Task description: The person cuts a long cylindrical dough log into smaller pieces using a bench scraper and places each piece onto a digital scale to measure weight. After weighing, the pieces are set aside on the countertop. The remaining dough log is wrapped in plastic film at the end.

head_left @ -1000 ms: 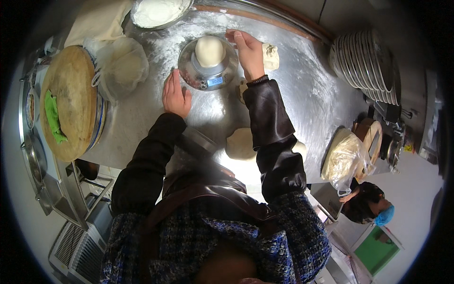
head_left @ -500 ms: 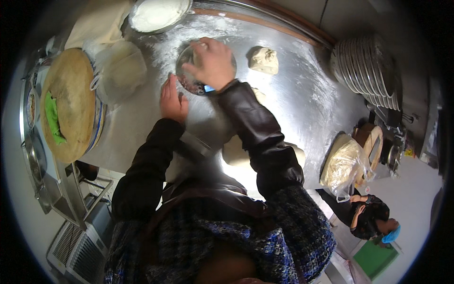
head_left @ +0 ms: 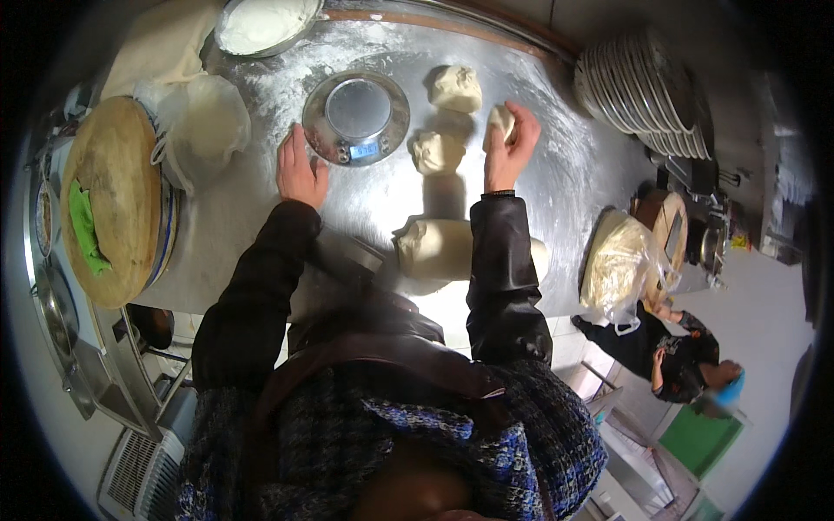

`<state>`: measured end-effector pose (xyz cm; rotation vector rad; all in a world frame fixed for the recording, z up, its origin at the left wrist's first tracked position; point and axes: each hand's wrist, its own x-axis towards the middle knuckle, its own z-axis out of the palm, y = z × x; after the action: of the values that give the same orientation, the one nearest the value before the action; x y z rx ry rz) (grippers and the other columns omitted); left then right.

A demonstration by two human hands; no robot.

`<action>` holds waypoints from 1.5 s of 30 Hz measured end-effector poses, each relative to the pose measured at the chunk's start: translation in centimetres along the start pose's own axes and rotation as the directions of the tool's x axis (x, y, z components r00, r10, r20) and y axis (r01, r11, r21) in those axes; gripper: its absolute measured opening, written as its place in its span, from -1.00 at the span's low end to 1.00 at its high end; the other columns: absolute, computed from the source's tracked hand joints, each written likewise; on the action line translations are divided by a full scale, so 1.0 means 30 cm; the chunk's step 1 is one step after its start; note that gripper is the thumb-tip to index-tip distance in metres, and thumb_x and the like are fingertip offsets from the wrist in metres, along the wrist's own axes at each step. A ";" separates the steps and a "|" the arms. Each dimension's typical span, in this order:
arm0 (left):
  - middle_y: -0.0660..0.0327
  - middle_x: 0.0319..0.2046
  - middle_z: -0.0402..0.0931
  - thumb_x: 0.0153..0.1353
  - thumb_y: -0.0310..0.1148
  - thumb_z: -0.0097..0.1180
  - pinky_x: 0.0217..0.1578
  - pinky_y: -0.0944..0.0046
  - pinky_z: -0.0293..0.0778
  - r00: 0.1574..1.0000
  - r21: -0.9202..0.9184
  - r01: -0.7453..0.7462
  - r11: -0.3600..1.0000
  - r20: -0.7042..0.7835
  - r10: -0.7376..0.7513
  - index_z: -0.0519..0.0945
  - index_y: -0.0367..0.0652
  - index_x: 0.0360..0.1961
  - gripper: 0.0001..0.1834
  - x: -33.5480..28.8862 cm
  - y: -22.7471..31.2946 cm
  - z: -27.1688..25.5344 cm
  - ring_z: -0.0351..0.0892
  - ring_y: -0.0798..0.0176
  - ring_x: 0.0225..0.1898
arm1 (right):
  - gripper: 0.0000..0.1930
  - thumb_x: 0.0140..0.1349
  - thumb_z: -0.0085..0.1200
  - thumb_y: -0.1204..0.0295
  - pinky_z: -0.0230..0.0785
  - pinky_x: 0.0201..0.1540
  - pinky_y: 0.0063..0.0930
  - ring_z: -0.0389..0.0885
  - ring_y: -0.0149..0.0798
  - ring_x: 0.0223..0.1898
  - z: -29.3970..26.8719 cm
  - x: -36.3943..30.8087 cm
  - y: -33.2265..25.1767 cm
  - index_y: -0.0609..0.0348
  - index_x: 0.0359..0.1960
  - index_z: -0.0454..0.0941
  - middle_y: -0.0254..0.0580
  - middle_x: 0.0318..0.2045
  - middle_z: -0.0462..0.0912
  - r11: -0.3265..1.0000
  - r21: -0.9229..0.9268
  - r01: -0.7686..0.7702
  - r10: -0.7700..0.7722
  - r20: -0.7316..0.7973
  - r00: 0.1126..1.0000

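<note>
- The right hand (head_left: 512,149) is clamped on a small dough piece (head_left: 499,124), pinched between thumb and fingers, toward the far edge of the steel worktop (head_left: 560,204) and right of its middle; whether the dough is lifted or resting, I cannot tell.
- The left hand (head_left: 301,174), well apart from the right, has its thumb spread and its fingertips just beside the left rim of the round scale (head_left: 399,122); I cannot tell whether they touch it.
- Between the scale and the right hand are a farther dough lump (head_left: 457,89) and a nearer dough lump (head_left: 436,153).
- Close to the near edge lies a thick dough roll (head_left: 432,249), partly behind the right sleeve (head_left: 504,260).
- A bowl of flour (head_left: 265,24) stands at the far left corner, a round wooden board (head_left: 117,195) at the left end.
</note>
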<state>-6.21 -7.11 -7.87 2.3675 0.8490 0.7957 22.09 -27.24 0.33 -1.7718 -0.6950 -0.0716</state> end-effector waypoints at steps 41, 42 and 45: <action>0.05 0.07 0.48 -0.13 -0.48 0.37 0.12 0.13 0.47 0.824 -0.621 0.069 0.781 0.476 0.306 0.48 -0.07 0.25 -0.22 -0.359 0.425 0.067 0.50 -0.05 0.10 | -0.78 0.40 0.03 0.50 0.40 -0.31 0.01 0.57 0.37 -0.27 -0.306 -1.105 -0.592 0.25 0.01 0.36 0.29 -0.34 0.59 0.774 -0.405 -0.487 0.566 0.097 0.819; 0.05 0.06 0.48 -0.14 -0.48 0.37 0.12 0.13 0.47 0.823 -0.623 0.091 0.777 0.486 0.293 0.50 -0.07 0.23 -0.23 -0.359 0.422 0.065 0.51 -0.05 0.09 | -0.83 0.42 0.01 0.49 0.38 -0.34 0.04 0.55 0.39 -0.28 -0.312 -1.107 -0.603 0.25 -0.04 0.35 0.29 -0.36 0.58 0.763 -0.412 -0.499 0.583 0.105 0.805; 0.06 0.06 0.50 -0.13 -0.49 0.35 0.11 0.14 0.48 0.816 -0.619 0.150 0.771 0.518 0.257 0.53 -0.11 0.20 -0.28 -0.367 0.410 0.065 0.53 -0.03 0.07 | -0.84 0.41 -0.01 0.50 0.34 -0.39 0.09 0.54 0.40 -0.36 -0.338 -1.117 -0.640 0.22 -0.09 0.30 0.29 -0.42 0.56 0.765 -0.481 -0.428 0.553 0.150 0.820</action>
<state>-7.03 -23.53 -5.56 1.8268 0.1804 0.2559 -11.75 -47.34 7.05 -2.3789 -0.3963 0.4377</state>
